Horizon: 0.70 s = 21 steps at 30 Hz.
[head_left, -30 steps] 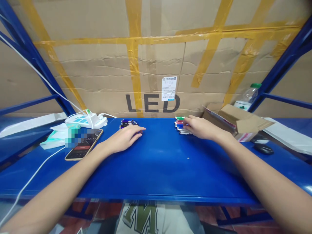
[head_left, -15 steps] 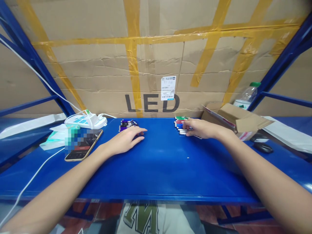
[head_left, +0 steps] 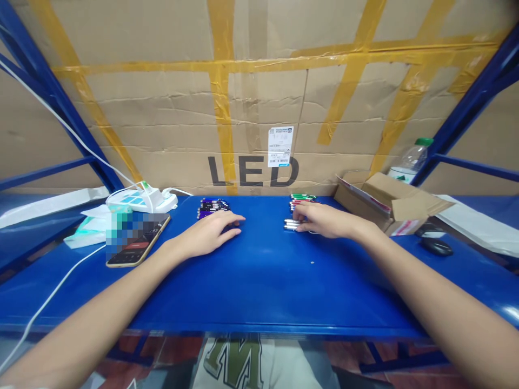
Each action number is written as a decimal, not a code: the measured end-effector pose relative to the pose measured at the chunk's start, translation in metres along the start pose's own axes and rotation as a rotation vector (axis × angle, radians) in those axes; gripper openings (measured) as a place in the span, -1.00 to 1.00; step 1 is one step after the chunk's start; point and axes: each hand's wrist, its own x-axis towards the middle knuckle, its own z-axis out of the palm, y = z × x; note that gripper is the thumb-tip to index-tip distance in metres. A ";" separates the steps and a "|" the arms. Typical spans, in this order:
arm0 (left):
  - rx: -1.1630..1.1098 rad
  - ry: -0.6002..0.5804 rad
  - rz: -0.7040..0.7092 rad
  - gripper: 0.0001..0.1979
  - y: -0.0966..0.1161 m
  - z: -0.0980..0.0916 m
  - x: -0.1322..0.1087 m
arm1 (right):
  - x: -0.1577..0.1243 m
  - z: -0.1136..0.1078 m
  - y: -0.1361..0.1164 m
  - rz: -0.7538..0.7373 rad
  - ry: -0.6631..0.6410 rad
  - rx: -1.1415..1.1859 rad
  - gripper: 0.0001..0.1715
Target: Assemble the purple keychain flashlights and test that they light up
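My right hand [head_left: 324, 219] is closed on silver pens [head_left: 289, 224] lying at the table's far side, with their ends sticking out left of the fingers. Just beyond it, green pens [head_left: 302, 197] lie in a row, and red and blue pens [head_left: 293, 205] are partly hidden by the fingers. My left hand [head_left: 211, 231] rests on the table, fingers loosely stretched out and holding nothing. Right behind it lies a group of black, blue and purple pens [head_left: 208, 205], partly covered by the hand.
On the blue table [head_left: 259, 292] stand an open cardboard box [head_left: 399, 202], a black mouse [head_left: 437, 246] and a bottle [head_left: 409, 159] to the right. A phone [head_left: 141, 246], a tissue pack [head_left: 87, 229] and a power strip [head_left: 164, 201] are left. A large carton [head_left: 174, 129] forms the back.
My right hand has moved slightly left and nearer, shifting the silver pens away from the coloured ones. My left hand has stayed in place.
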 end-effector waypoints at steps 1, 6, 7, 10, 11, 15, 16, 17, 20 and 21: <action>0.000 0.000 0.002 -0.56 0.000 0.000 0.000 | 0.001 0.003 -0.006 -0.014 0.002 0.011 -0.87; 0.003 -0.014 0.041 -0.58 0.005 0.001 0.002 | 0.006 0.023 -0.040 -0.151 0.084 0.099 -0.76; 0.005 -0.017 0.047 -0.59 0.006 0.001 0.002 | 0.006 0.027 -0.045 -0.180 0.095 0.118 -0.75; 0.005 -0.016 0.056 -0.61 0.008 0.001 0.002 | 0.007 0.034 -0.056 -0.231 0.113 0.145 -0.75; 0.002 -0.014 0.059 -0.61 0.009 0.001 0.002 | 0.007 0.034 -0.058 -0.240 0.116 0.148 -0.75; -0.020 -0.009 0.067 -0.62 0.010 0.001 0.002 | 0.007 0.034 -0.059 -0.242 0.128 0.157 -0.77; -0.024 -0.010 0.067 -0.62 0.010 0.002 0.001 | 0.007 0.034 -0.059 -0.241 0.131 0.159 -0.78; -0.027 -0.011 0.067 -0.62 0.011 0.002 0.001 | 0.007 0.034 -0.059 -0.241 0.134 0.162 -0.79; -0.038 -0.007 0.075 -0.62 0.011 0.003 0.001 | 0.007 0.034 -0.059 -0.247 0.149 0.160 -0.80; -0.041 -0.004 0.077 -0.62 0.011 0.003 0.001 | 0.007 0.034 -0.060 -0.250 0.156 0.153 -0.80</action>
